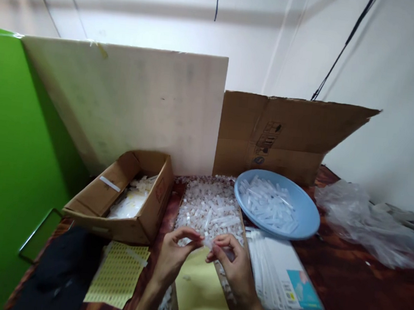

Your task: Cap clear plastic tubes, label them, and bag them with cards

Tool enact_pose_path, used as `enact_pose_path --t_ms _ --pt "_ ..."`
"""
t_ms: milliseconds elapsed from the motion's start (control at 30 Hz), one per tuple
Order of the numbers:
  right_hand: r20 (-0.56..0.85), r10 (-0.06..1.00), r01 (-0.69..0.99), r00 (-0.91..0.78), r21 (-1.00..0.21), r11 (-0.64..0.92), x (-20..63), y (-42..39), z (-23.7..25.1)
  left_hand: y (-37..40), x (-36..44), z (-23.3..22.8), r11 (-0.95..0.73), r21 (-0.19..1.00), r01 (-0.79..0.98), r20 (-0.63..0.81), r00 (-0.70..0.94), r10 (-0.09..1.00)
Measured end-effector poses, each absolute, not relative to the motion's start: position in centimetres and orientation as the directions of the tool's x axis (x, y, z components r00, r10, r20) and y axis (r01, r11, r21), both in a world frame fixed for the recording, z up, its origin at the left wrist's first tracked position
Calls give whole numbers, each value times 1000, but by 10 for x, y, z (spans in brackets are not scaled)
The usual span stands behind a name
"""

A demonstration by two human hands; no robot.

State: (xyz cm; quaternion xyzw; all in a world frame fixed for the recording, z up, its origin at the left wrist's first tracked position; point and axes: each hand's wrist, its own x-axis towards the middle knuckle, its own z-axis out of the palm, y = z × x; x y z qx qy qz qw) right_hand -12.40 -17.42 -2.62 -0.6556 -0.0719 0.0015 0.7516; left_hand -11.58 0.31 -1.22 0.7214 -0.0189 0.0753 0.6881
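Basically pinched between both: left hand [174, 252] and right hand [234, 264] fingertips closed on small clear tube [205, 242]; long axis left-right, spanning both hands equally.

No readable words or numbers. Upright cardboard flap [286, 134] carries printed handling symbols and round mark, too blurred to read. Packet stack [286, 277] shows small barcode-like label, illegible. Small cardboard box [158, 194] has faint reddish print, unreadable.
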Motion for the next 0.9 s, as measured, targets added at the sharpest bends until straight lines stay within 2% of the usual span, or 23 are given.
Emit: enact_pose_path --t_ms 133,333,900 --pt "156 113 146 981 -985 90 -128 -176 -27 5 -114 -2 -163 976 -142 139 990 -34" --pt "134 90 134 987 -991 -1 -131 -173 -30 2 -111 -18 -203 963 -175 172 985 -32" --pt "79 60 72 995 -991 116 -133 -167 -83 10 -99 -55 -320 910 -264 183 948 -261"
